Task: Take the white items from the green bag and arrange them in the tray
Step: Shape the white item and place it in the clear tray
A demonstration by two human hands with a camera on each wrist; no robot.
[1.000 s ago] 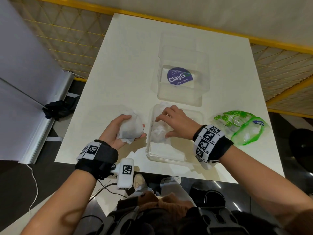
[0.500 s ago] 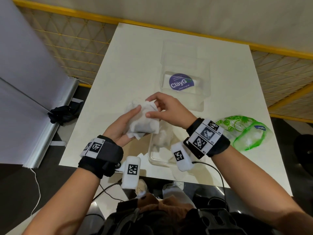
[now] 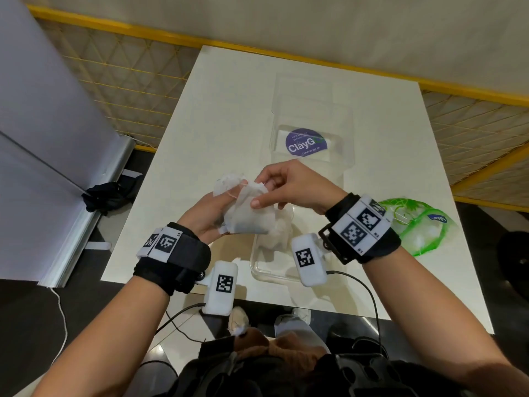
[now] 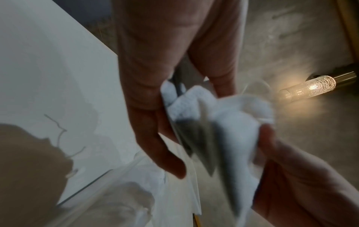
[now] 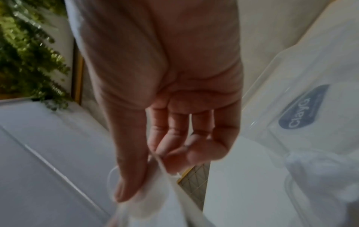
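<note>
Both hands hold a bunch of white pouches (image 3: 243, 210) in the air just left of the clear tray (image 3: 264, 269). My left hand (image 3: 213, 213) cups the bunch from below and grips it; in the left wrist view its fingers (image 4: 155, 122) curl round the white pouches (image 4: 229, 122). My right hand (image 3: 282, 186) pinches the top of one pouch between thumb and fingers; the right wrist view shows the fingertips (image 5: 174, 156) on the white fabric (image 5: 155, 204). One white pouch (image 3: 276, 232) lies in the tray. The green bag (image 3: 415, 224) lies at the table's right edge.
A second clear container (image 3: 310, 144) with a purple ClayG label stands behind the tray on the white table (image 3: 229, 110). The table's near edge runs just below the tray. A wall lamp (image 4: 310, 87) glows in the left wrist view.
My right hand left the tray, came left to the bunch in my left hand and pinched a pouch. Both hands rose slightly with the bunch.
</note>
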